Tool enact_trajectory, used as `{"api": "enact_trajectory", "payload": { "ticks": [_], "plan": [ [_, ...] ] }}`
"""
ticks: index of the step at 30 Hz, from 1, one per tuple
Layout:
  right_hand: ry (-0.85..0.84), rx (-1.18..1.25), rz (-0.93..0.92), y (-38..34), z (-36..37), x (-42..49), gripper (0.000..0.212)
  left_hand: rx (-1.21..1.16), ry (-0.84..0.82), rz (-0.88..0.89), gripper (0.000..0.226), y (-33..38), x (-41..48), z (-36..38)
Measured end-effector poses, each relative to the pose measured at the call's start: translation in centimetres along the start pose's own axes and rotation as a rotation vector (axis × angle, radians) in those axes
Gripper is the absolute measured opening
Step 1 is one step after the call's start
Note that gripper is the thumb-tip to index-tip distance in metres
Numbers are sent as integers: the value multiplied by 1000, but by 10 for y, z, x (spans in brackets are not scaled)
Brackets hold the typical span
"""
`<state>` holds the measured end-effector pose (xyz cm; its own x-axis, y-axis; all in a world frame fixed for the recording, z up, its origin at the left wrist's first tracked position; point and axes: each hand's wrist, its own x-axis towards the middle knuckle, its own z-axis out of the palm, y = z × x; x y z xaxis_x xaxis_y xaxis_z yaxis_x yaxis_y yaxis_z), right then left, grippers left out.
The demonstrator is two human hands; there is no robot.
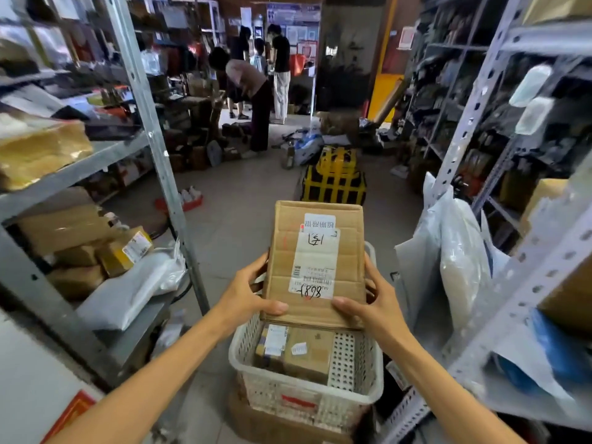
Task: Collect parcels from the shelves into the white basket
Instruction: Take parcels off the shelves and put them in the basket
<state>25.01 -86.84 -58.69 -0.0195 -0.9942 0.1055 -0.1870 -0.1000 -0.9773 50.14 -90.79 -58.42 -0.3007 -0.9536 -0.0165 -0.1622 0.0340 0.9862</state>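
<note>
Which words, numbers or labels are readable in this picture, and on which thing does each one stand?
"868", handwritten, plus one unclear mark: white shipping label on the brown cardboard box held by the left hand and the right hand.
"超期滞留", probably, upside down: small white sticker on the same box.
Printed lines on that label: too small to read.
Labels on the parcels in the white plastic basket: blurred.

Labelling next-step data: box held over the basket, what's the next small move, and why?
Probably lower the cardboard box into the white basket: left hand and right hand hold it just above, over the parcels already inside.
</note>
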Motion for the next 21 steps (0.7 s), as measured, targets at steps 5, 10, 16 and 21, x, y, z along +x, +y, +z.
{"api": "enact_trajectory", "payload": {
  "ticks": [5,10,16,21],
  "plan": [
    [3,5,40,19,14,41,106,-17,3,-61,100,-25,43,-18],
    [23,3,151,52,35,83,101,-49,-56,-141,105,-65,91,-39],
    [109,-44,301,95,62,116,109,-74,-177,-255,127,-121,146,-60],
    [140,-34,423,132,71,127,100,-94,-239,-366,136,-167,172,-57]
  ]
}}
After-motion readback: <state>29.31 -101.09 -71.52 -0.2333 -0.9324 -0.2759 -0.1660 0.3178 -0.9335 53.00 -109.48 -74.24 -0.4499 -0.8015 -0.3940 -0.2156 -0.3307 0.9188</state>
